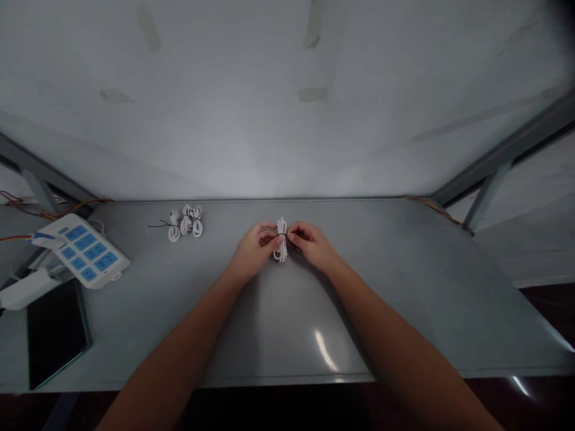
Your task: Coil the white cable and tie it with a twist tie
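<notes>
Grey table (404, 287), both hands pinching one white coil (281, 240) at its middle.

The table spreads all around the grip. Far to its left lie a dark tablet (56, 329) and a white power strip (83, 250) with blue sockets. Nearer on the left, well apart from the grip, sit three more coils (185, 222). The left hand (255, 248) and right hand (312, 242) close fingertips on the coil from either side, at a thin dark tie around its waist.

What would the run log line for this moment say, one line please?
left hand: pinching coiled white cable | right hand: pinching same coil | other coils: far left on table | power strip: left edge
</notes>
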`<state>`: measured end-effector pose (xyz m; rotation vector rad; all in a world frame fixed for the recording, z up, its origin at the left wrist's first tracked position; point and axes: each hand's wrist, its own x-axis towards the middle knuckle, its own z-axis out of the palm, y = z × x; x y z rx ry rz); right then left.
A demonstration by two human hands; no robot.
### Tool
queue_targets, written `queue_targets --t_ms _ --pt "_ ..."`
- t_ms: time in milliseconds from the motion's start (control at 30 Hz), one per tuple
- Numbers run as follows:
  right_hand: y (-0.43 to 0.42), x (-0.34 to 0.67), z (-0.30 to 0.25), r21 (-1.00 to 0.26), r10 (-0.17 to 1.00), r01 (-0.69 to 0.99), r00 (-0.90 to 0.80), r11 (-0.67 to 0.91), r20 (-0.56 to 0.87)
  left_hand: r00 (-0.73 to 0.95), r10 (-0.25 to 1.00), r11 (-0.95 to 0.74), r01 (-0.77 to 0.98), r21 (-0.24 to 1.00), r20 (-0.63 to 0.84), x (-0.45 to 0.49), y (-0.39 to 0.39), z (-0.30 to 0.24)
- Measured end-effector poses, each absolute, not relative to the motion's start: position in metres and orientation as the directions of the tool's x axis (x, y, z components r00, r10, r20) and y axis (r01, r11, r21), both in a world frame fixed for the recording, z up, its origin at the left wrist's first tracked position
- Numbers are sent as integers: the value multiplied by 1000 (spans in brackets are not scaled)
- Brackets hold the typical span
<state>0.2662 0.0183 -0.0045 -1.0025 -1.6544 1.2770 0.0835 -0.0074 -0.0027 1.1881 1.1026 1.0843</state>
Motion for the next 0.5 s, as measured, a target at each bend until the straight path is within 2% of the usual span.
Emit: queue_targets --t_ms 133,200,267,333,400,500 --pt "22 269 -14 -892 937 336 -280 301 210 28 999 14 96 995 -17 78 -1 -6" --pt "25 274 -17 -786 927 493 -248 372 283 -26 999 -23 227 974 30 74 3 -8" --pt "28 281 -18 -661 920 641 -254 390 298 -43 995 -70 396 916 94 66 5 -9" --pt "30 288 -17 -546 927 751 -270 373 262 -10 984 -137 611 780 180 55 6 -9" --pt "30 293 -15 -451 935 821 -275 350 224 65 969 -193 805 561 240 44 5 -9" --pt "26 295 -12 -342 952 891 -251 298 175 142 966 -203 934 295 217 35 3 -11"
